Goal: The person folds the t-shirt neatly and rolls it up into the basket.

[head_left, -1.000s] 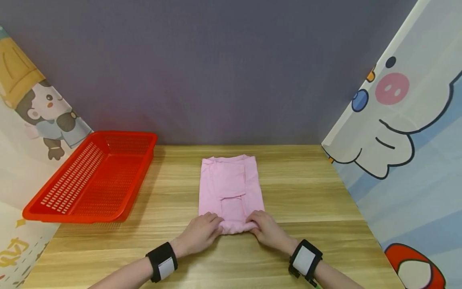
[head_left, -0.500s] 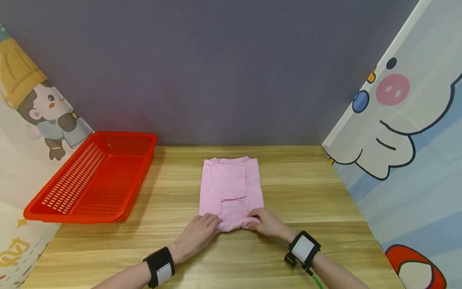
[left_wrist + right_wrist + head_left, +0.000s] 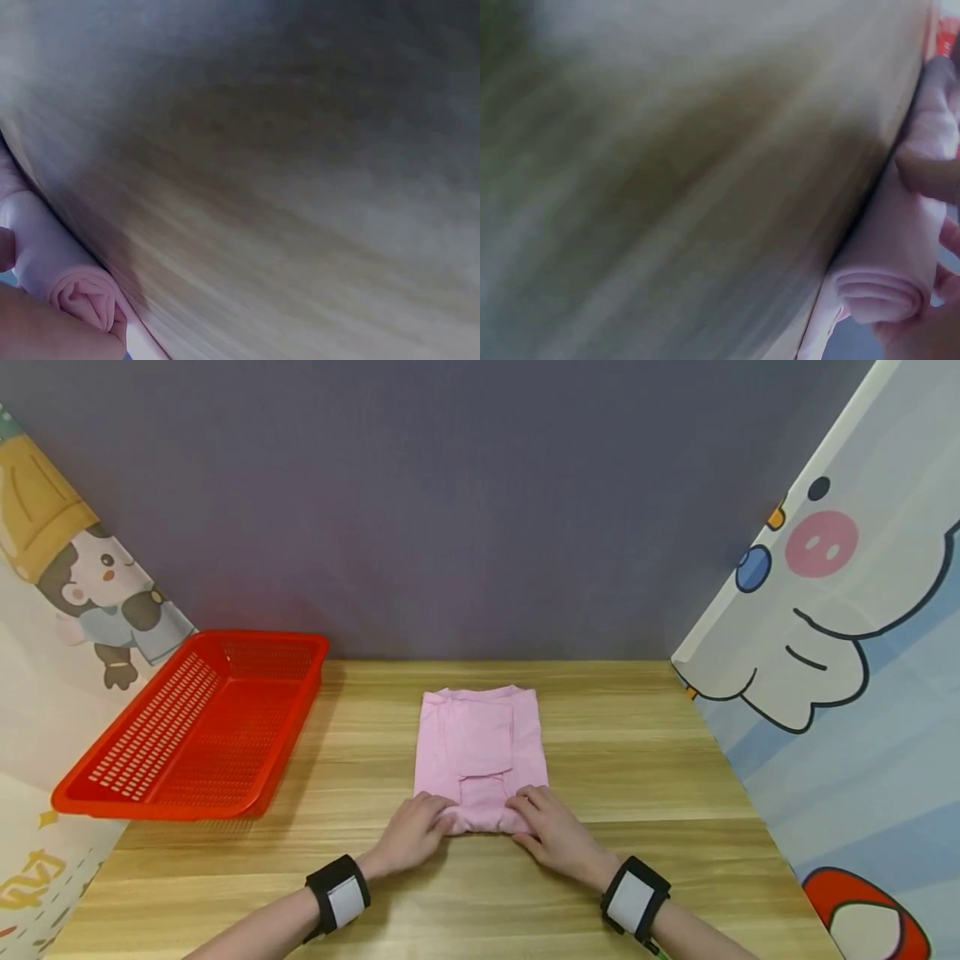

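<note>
A pink folded cloth garment (image 3: pixel 480 739) lies flat on the wooden table, with a smaller folded flap on top. Its near edge is rolled up into a thick roll (image 3: pixel 483 818). My left hand (image 3: pixel 411 831) grips the roll's left end, fingers over the top and thumb on the near side. At the right end, my right hand (image 3: pixel 555 835) holds the roll the same way. Spiral layers show at the roll's end (image 3: pixel 86 298) in the left wrist view, and stacked layers at the other end (image 3: pixel 881 296) in the right wrist view.
A red perforated plastic basket (image 3: pixel 258 760) stands at the left of the table (image 3: pixel 630 743). A dark grey panel (image 3: pixel 480 510) rises behind, and printed cartoon sheets (image 3: pixel 862 693) flank both sides. Each wrist wears a black strap (image 3: pixel 337 893).
The rolled near edge has moved slightly away from me and shortened the flat part. Both hands have shifted their hold along with it, the left most visibly.
</note>
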{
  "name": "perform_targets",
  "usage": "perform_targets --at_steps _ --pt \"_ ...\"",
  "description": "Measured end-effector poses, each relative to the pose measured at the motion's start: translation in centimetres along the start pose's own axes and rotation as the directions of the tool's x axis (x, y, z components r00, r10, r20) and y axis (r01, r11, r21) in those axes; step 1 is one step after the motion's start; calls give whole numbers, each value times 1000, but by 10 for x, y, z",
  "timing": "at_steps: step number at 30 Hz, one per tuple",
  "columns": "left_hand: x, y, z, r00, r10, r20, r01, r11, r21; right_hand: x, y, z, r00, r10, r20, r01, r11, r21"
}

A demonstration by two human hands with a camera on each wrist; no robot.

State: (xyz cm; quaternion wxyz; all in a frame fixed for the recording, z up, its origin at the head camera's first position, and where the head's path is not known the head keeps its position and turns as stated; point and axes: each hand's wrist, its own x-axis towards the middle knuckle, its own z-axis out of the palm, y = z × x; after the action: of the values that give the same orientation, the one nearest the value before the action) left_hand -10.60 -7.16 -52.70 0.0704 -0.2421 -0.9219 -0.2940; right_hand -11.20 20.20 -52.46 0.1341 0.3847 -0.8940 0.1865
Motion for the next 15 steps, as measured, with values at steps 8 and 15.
perform_targets --at_steps 8,15 --pt "-2 -3 2 997 75 19 -77 991 108 2 0 5 1000 -8 -13 9 997 78" --pt "-8 -15 3 947 320 33 -314 894 320 13 11 -1 991 59 119 -91 956 280"
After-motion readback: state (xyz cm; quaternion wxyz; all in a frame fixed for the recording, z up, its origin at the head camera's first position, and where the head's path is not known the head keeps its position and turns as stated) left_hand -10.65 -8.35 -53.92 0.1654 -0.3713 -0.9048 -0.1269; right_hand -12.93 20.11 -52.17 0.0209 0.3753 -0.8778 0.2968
